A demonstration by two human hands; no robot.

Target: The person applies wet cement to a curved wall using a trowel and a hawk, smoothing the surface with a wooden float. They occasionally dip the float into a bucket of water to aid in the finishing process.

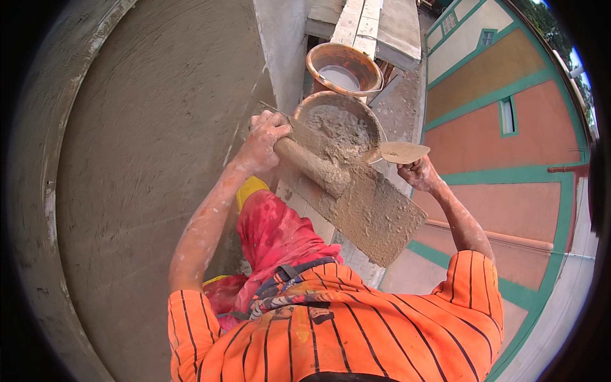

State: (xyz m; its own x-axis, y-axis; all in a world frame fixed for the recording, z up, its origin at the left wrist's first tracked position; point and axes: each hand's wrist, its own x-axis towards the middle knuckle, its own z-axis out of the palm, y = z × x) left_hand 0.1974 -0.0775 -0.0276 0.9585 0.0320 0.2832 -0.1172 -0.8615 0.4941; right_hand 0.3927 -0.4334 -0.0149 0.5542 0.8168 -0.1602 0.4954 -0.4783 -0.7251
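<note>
My left hand is closed at the upper left end of a long plastering float, by its thick rounded handle. Wet grey mortar coats the board, which slants down to the right in front of my body. In my right hand is a trowel, its pointed, mortar-smeared blade held level with the rim of a mortar bucket. Lumpy mortar fills that bucket, partly hidden behind the float. Just beyond stands a second bucket with cloudy liquid in it.
On my left rises a wall covered in grey plaster. Narrow planks run away beneath the buckets. To the right, a building with orange panels and green bands stands beyond a drop, with a pipe along it.
</note>
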